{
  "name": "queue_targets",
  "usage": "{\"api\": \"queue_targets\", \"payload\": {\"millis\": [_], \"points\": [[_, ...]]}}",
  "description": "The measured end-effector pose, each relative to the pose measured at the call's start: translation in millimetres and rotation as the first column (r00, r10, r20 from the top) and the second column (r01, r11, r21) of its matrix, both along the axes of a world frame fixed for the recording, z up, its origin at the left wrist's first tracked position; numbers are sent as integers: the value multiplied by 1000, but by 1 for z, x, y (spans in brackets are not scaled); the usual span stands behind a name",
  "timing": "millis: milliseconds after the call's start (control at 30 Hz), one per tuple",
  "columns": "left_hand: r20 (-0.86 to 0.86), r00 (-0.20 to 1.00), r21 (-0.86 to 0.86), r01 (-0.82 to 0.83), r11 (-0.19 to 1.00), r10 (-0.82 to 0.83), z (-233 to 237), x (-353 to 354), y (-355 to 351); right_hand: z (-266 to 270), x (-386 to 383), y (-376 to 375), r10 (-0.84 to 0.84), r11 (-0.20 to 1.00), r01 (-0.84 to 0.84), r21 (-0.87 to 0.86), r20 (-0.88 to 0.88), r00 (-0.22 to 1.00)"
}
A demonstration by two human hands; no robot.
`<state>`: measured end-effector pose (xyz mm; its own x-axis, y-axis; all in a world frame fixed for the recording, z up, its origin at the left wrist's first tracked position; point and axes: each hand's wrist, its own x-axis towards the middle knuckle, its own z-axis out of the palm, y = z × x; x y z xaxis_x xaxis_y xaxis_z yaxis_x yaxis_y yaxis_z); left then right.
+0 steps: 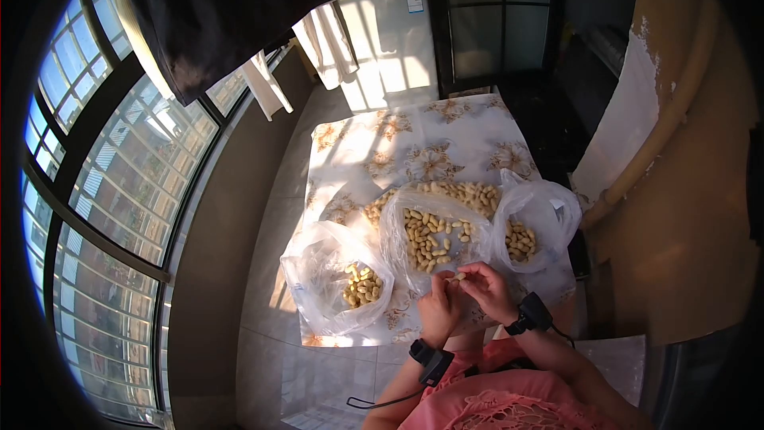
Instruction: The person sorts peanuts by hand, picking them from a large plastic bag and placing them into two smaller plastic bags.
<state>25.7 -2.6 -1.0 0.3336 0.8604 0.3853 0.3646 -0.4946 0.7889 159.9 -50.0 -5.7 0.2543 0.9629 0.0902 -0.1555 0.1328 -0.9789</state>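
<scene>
My left hand (438,308) and my right hand (489,290) meet at the near edge of the table, fingers pinched together around one peanut (459,276). Just beyond them lies the middle clear plastic bag (391,227), spread wide, with unshelled peanuts (423,239) loose in it. To the left, another plastic bag (309,271) holds a small heap of peanuts (363,287). On the right is a third plastic bag (561,215) with peanuts (521,242) at its bottom. More peanuts (469,193) lie behind the middle bag.
A flowered tablecloth (434,131) covers the table. Barred windows (127,191) run along the left side, and dark cloth (239,16) hangs above. At the back stand a white cabinet-like appliance (398,56) and a dark-framed glass door (497,24). Brown board (660,247) stands at the right.
</scene>
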Motion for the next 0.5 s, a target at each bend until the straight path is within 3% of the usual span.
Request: {"api": "queue_targets", "payload": {"millis": [500], "points": [[0,1000,48,-15,999,15,-3,2,0,-3,5,0,-7,1000,8,14,-96,995]]}}
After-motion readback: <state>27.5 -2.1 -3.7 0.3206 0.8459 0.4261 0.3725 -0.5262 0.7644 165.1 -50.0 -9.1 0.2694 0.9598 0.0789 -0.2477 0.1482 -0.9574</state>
